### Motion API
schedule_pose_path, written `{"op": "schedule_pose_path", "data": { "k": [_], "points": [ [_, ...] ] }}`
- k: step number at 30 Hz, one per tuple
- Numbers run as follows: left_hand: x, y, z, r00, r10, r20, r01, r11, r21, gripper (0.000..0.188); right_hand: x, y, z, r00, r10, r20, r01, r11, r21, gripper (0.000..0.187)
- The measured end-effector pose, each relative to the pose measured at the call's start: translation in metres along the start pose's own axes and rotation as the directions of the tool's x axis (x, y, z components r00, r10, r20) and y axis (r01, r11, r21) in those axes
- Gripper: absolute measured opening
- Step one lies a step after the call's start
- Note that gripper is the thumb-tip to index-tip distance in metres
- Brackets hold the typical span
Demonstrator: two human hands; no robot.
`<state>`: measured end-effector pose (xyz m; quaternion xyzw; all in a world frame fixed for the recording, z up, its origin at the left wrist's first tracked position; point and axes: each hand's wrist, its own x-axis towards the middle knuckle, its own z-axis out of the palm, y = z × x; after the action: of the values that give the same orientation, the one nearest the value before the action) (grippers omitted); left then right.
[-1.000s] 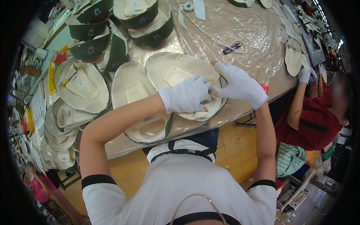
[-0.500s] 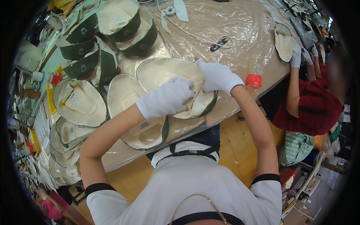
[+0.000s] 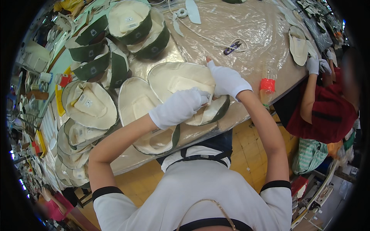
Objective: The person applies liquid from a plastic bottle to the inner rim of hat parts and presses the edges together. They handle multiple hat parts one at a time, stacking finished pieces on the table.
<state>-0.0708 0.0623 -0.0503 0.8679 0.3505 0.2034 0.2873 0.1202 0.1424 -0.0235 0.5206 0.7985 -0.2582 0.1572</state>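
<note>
While gripped by both hands, left hand [image 3: 178,107] and right hand [image 3: 227,80]: cream hat [image 3: 173,79].

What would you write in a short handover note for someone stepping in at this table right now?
Left hand: white glove, pressing on the cream hat at the table edge.
Right hand: white glove, holding the same hat's far side.
A second cream hat lies just left, more stacked beyond.
Green-banded hats sit at the far left, small scissors on the plastic sheet.
Done: not clear from here.
Left: the hat in hand.
</note>
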Motion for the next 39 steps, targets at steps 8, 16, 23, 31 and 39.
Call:
{"op": "schedule_pose_path", "data": {
  "k": [8,16,23,31,39],
  "points": [
    [-0.005,-0.009,0.014,0.996,0.083,0.026,-0.078,0.986,-0.146,0.011,0.012,0.012,0.000,0.997,0.011,0.077,-0.015,0.998,0.061,0.120],
    [-0.002,-0.016,0.026,0.946,0.325,-0.007,-0.325,0.945,0.032,0.006,0.007,0.016,-0.012,0.994,-0.076,0.084,0.060,0.981,0.184,0.106],
    [-0.002,-0.009,0.027,0.939,0.344,-0.015,-0.333,0.917,0.219,0.005,0.009,0.020,-0.014,0.974,-0.202,-0.097,0.217,0.961,0.172,0.084],
    [0.001,-0.011,0.018,0.979,0.195,0.056,-0.195,0.981,-0.017,0.006,0.012,0.021,0.004,0.967,-0.180,-0.180,0.207,0.967,0.145,0.062],
    [-0.017,0.020,-0.057,0.957,0.135,-0.257,-0.050,0.949,0.311,0.013,-0.018,0.039,-0.016,0.990,-0.142,0.009,0.112,0.821,0.560,0.035]
  ]
}}
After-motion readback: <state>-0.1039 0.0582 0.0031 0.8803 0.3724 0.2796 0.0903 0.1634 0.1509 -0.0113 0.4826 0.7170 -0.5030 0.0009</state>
